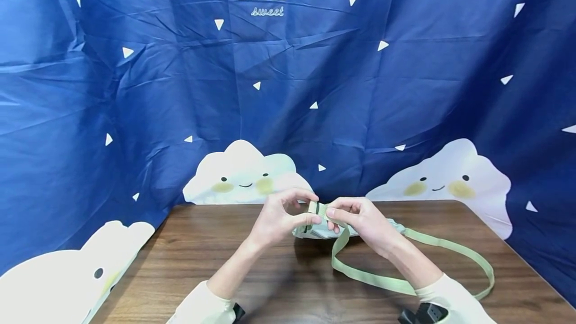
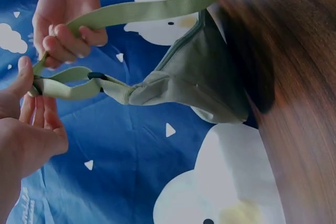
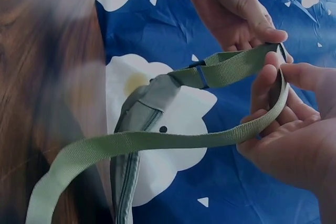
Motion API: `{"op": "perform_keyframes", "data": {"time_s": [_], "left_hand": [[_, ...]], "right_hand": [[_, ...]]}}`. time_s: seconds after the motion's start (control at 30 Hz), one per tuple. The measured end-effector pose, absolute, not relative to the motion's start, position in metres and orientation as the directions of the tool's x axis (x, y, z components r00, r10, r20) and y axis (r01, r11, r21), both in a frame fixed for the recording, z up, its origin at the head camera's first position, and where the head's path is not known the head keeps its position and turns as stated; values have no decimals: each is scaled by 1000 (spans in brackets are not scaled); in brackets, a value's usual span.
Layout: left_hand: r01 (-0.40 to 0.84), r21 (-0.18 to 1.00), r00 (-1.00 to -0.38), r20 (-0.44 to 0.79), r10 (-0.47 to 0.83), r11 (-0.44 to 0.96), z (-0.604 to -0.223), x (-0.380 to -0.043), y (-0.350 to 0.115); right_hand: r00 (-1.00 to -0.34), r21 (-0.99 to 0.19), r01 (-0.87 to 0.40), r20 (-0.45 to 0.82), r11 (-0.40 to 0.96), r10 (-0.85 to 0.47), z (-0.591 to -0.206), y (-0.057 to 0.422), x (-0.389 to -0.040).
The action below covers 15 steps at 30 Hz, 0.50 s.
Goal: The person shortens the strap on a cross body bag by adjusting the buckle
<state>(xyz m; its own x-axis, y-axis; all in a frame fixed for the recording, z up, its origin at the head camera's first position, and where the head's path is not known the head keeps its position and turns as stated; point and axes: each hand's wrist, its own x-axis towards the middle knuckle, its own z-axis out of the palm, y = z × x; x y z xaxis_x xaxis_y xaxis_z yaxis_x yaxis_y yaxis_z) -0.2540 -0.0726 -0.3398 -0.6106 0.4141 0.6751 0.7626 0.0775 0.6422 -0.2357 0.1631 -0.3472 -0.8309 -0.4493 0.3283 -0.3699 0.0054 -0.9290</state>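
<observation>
A pale grey-green zippered pouch bag (image 1: 320,232) with a light green webbing strap (image 1: 454,246) is at the table's far edge. Between thumb and fingers, my left hand (image 1: 284,218) pinches a doubled loop of the strap at a dark strap slider (image 2: 37,85), partly hidden by the fingers. Close beside it, my right hand (image 1: 363,220) pinches the strap where it leaves that slider. A second dark ring (image 3: 201,73) joins the loop to the bag's end. From the right hand the strap hangs down and curves across the tabletop back to the bag's other end.
The brown wooden table (image 1: 225,244) lies below both hands. Behind it hangs a blue curtain (image 1: 292,114) printed with white triangles and smiling clouds. Dark wrist devices (image 1: 425,313) sit at the white sleeves.
</observation>
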Motion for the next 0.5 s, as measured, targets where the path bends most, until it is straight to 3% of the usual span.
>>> {"op": "perform_keyframes", "data": {"time_s": [0.2, 0.5], "left_hand": [[755, 653, -613, 664, 429, 67, -341, -251, -68], [748, 661, -623, 663, 416, 66, -345, -247, -63]], "right_hand": [[-818, -934, -352, 341, -64, -464, -347, 162, -234], [-852, -917, -397, 351, 41, -388, -344, 155, -228]]}}
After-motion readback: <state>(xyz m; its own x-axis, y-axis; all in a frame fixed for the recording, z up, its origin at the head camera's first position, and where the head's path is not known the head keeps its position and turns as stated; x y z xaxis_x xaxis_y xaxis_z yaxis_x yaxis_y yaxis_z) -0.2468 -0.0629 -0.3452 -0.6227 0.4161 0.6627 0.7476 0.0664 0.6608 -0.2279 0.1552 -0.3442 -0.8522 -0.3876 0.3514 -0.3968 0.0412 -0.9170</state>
